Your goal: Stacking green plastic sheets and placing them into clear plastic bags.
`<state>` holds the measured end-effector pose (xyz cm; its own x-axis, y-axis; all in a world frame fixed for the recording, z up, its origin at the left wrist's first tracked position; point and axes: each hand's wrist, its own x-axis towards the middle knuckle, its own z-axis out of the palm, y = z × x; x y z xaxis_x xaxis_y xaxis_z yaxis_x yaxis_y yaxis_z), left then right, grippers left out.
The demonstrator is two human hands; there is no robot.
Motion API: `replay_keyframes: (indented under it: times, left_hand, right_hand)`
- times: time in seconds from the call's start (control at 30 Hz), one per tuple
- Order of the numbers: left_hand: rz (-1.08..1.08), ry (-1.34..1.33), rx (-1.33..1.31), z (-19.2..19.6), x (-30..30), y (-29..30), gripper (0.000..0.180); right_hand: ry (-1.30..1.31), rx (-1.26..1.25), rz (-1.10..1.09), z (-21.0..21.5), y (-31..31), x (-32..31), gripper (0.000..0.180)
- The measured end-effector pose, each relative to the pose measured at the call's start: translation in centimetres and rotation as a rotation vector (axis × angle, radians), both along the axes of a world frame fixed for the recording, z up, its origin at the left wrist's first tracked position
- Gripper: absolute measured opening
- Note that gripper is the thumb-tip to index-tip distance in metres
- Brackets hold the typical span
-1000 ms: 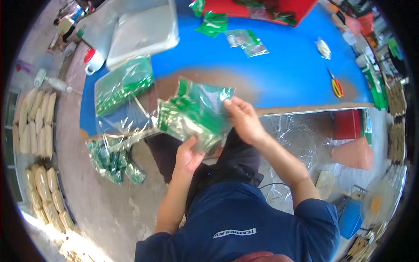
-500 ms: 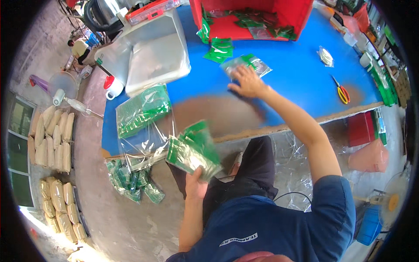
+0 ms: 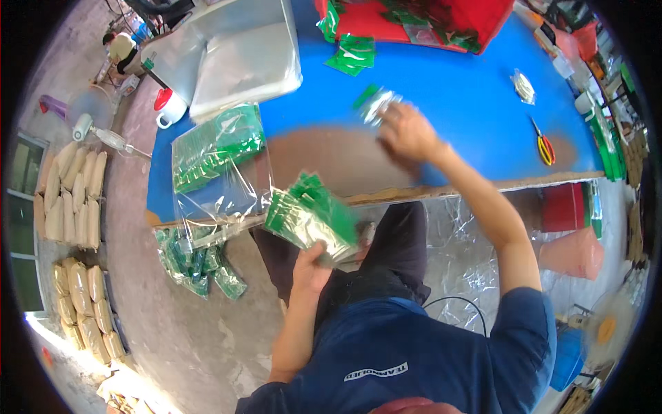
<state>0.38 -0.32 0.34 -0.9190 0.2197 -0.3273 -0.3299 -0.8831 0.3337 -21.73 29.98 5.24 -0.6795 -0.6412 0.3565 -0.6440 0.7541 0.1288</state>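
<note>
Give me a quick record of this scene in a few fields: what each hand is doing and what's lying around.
left hand: holds a stack of green packets below the table edge
right hand: reaches over the blue table, on a clear-and-green packet
left of the hands: clear bag of green packets on the table
hanging off the table edge: plastic bag of green packets
far side: red bin with green packets
right side: scissors
</note>
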Motion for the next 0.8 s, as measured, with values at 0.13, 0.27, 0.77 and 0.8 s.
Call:
replay_keyframes:
  times: [0.13, 0.27, 0.77, 0.8]
  left_hand:
    - [0.028, -0.097, 0.017, 0.1, -0.4, -0.4, 0.059]
    - [0.067, -0.097, -0.123, 0.2, -0.4, 0.0, 0.056]
    - [-0.134, 0.102, 0.121, 2.1, -2.9, -2.0, 0.07]
    - [-0.165, 0.15, 0.161, 4.5, -4.6, -0.3, 0.07]
  right_hand:
    - [-0.579, -0.42, 0.32, 3.0, -9.1, 6.5, 0.03]
    - [-0.178, -0.668, -0.139, 2.7, -9.5, -7.5, 0.049]
    - [-0.432, -0.929, -0.262, 3.8, -9.8, -8.6, 0.023]
    - [-0.398, -1.279, -0.008, 3.2, -9.1, -5.6, 0.024]
